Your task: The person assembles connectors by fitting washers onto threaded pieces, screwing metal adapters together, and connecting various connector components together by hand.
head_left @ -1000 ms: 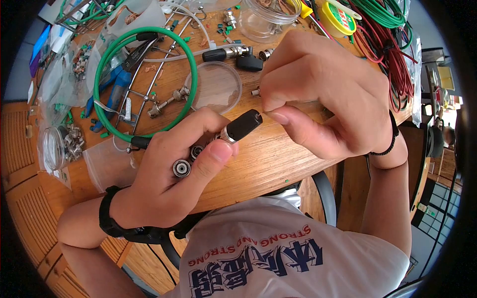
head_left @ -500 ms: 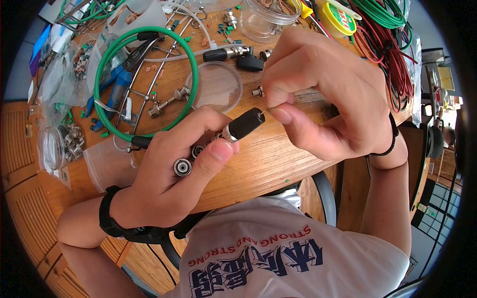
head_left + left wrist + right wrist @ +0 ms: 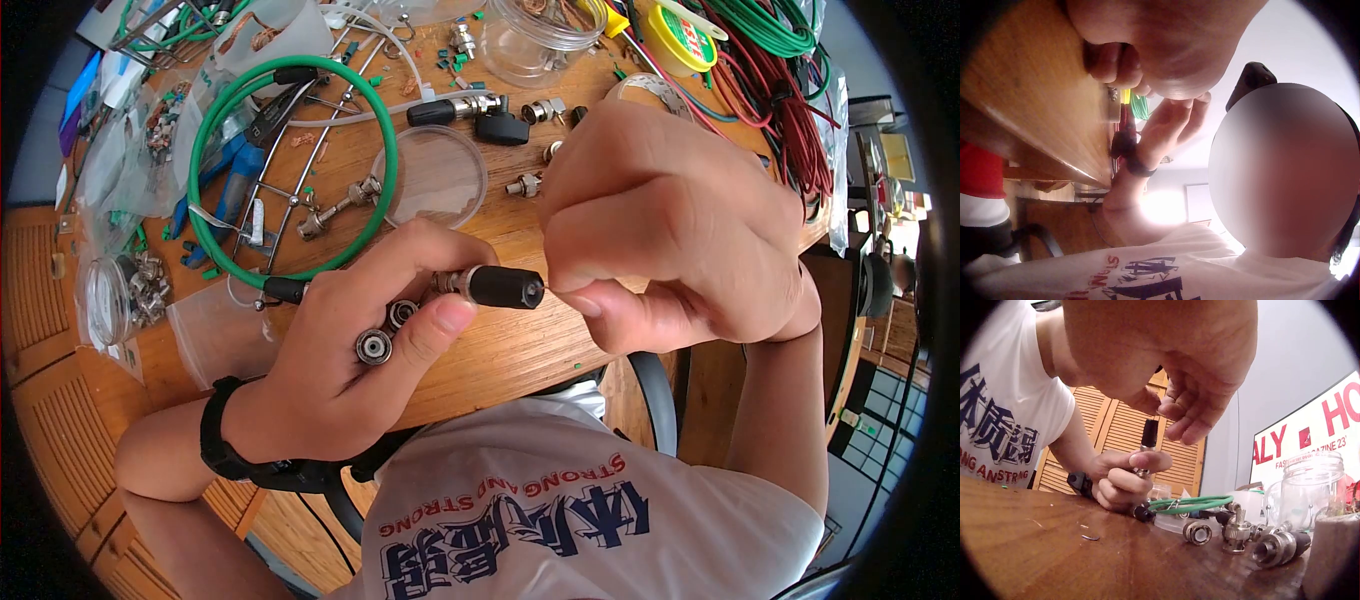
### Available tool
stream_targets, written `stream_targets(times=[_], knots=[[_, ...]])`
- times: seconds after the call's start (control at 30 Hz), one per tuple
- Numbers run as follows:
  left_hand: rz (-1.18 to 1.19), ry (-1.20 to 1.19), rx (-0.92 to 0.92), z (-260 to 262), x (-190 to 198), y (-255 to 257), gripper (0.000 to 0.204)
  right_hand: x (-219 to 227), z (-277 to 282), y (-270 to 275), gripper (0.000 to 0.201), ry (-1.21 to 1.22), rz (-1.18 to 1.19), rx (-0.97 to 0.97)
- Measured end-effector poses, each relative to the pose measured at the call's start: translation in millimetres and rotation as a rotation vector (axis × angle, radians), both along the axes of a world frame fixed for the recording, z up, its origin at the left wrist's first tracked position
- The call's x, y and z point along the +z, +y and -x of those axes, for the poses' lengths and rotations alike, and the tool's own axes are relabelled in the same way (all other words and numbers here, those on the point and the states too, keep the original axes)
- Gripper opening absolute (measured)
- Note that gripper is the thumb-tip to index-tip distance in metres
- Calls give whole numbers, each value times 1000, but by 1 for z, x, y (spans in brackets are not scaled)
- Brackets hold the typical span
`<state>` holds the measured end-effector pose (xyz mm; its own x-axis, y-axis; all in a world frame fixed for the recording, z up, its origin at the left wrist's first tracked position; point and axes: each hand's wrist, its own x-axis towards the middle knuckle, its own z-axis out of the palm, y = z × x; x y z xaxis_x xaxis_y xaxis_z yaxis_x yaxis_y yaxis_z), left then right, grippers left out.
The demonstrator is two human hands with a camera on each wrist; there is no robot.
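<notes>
My left hand [image 3: 330, 350] grips a BNC connector with a black boot [image 3: 506, 287] between thumb and forefinger, the boot's open end facing right. Two more metal connectors [image 3: 374, 347] are tucked in the same hand, their round ends showing. Close to the boot's end is my right hand [image 3: 680, 225], its fingers bent and the thumb up against the forefinger. I cannot tell whether a thin piece is pinched there. The right wrist view shows the boot [image 3: 1150, 432] upright beneath the right hand's fingers.
Behind the left hand lie a coiled green cable [image 3: 389, 160], blue-handled pliers [image 3: 240, 175] and a clear round lid [image 3: 437, 175]. Loose BNC connectors [image 3: 522, 186] are scattered about the wooden table [image 3: 500, 350]. A clear jar [image 3: 530, 50], yellow tub [image 3: 682, 38] and red cable bundle [image 3: 800, 140] are farther back.
The boot has swung from pointing up and right to nearly level. My right hand has moved slightly down and right, and the thin piece seen at its fingertips no longer shows.
</notes>
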<state>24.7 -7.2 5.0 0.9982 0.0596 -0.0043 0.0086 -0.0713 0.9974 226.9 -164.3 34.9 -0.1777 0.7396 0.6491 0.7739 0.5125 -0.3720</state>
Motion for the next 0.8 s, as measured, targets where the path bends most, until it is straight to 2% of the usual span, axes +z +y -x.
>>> stream_targets(times=[0.17, 0.47, 0.63, 0.8], knots=[[-41, -1, -1, -1, -1, 0, 21, -2, 2, 0, 19, 3, -54, -3], [-38, 108, 19, 0, 7, -1, 17, 2, 1, -1, 14, -72, 2, -61], [-53, 81, 7, 0, 8, 0, 19, 9, 3, -3, 11, 3, 122, -91], [-14, 124, -5, 1, 8, 1, 20, 8, 0, 1, 10, -5, 85, -72]])
